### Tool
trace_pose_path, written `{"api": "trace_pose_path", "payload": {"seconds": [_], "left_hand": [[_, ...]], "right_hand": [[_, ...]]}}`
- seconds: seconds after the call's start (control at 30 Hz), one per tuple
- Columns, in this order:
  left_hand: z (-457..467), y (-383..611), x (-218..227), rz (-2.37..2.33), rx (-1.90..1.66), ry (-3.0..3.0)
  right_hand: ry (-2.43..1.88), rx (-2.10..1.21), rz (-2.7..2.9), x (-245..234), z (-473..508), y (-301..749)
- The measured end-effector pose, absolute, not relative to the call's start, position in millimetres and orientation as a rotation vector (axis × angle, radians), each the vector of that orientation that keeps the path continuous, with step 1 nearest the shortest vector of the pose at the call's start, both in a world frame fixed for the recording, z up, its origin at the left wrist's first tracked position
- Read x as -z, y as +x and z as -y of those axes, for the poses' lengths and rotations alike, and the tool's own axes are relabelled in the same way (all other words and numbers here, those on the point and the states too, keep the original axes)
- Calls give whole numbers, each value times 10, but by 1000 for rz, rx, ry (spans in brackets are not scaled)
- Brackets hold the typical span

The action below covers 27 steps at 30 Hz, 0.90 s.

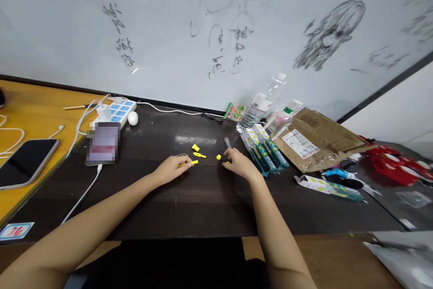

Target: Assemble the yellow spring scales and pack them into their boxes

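Note:
My left hand (173,168) rests on the dark desk, its fingers pinched on a thin yellow plastic strip (194,162). To the right, my right hand (238,163) is curled with thumb and fingers around a small yellow plastic piece (228,162), which is partly hidden. Between the hands lie a yellow part with a flared end (195,148), a flat yellow part with a narrow tip (199,155) and a small round yellow piece (218,157). A clear tube (227,142) lies just beyond my right fingertips. A thin curved wire-like piece (184,141) lies farther back.
Several teal-and-white boxes (260,147) stand right of my right hand, one more box (329,187) nearer. Behind are a water bottle (259,106) and a brown parcel (314,138). Left are a power strip (120,111), a cabled phone (103,142) and another phone (29,162).

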<state>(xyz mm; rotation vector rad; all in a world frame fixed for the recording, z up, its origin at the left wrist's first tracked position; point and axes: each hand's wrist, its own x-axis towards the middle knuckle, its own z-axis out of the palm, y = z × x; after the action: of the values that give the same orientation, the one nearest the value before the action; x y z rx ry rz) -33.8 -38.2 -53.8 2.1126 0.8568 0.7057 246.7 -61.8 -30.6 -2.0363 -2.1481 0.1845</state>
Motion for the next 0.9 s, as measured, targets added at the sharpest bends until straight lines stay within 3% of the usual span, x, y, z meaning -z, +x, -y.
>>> {"api": "trace_pose_path", "payload": {"seconds": [0.67, 0.9], "left_hand": [[411, -314, 562, -852, -660, 2141], [434, -303, 548, -860, -618, 2128]], "right_hand": [[-2243, -96, 2236, 198, 733, 2229], [-1949, -326, 2118, 289, 669, 2161]]}}
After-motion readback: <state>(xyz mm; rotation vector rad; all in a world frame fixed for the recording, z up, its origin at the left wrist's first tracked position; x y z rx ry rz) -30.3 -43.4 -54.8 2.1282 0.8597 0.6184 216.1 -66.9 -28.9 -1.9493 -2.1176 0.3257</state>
